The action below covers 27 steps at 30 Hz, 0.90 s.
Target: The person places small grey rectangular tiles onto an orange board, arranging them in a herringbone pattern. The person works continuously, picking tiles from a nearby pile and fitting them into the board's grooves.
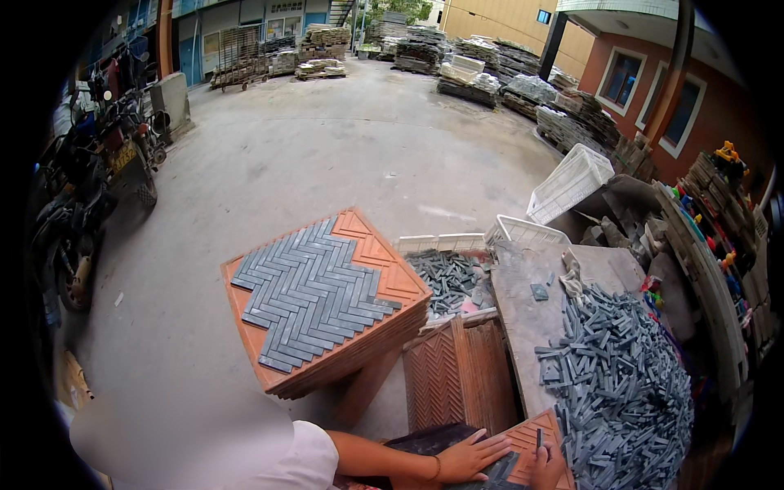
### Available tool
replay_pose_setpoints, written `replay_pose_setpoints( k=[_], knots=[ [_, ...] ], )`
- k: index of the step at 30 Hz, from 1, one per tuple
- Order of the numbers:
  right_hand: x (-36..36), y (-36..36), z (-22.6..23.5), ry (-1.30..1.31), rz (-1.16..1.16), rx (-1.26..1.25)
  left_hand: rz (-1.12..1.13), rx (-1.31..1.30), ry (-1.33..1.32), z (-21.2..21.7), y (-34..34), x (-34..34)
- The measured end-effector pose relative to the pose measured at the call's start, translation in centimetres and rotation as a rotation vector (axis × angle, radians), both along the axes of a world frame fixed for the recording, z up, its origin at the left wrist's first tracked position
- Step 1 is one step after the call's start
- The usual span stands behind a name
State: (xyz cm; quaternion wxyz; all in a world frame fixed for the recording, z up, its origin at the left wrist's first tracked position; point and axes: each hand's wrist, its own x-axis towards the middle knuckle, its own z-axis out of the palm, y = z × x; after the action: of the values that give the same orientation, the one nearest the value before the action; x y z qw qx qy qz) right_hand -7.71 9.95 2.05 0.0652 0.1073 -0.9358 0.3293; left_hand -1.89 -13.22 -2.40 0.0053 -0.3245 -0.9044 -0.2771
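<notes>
Grey strip pinched in my right hand (545, 467); left hand (472, 457) flat on the orange mould tray (535, 433), I should seat it snug.

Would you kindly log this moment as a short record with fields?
Setting: paved outdoor yard with stacked pallets
Left hand: flat, fingers spread on the orange mould tray
Right hand: pinching a grey stone strip upright over that tray
Supply: heap of grey strips on the workbench
Done work: stack of trays, top one filled in herringbone
Nearby: white crates, parked motorbikes
</notes>
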Motion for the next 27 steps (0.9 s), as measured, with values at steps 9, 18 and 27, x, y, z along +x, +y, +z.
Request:
replay_pose_setpoints(
  k=[9,18,27],
  knots=[
    [1.7,-5.5,4.1,-0.474,-0.120,-0.630,0.074,-0.024,0.014,2.2,-2.3,2.9],
    [1.4,-4.3,3.8,-0.554,-0.104,-0.758,0.069,-0.060,0.056,3.3,-2.6,2.4],
    [1.8,-5.0,3.0,-0.149,0.053,-0.094,0.096,0.022,0.031,3.5,-3.0,2.9]
  ],
)
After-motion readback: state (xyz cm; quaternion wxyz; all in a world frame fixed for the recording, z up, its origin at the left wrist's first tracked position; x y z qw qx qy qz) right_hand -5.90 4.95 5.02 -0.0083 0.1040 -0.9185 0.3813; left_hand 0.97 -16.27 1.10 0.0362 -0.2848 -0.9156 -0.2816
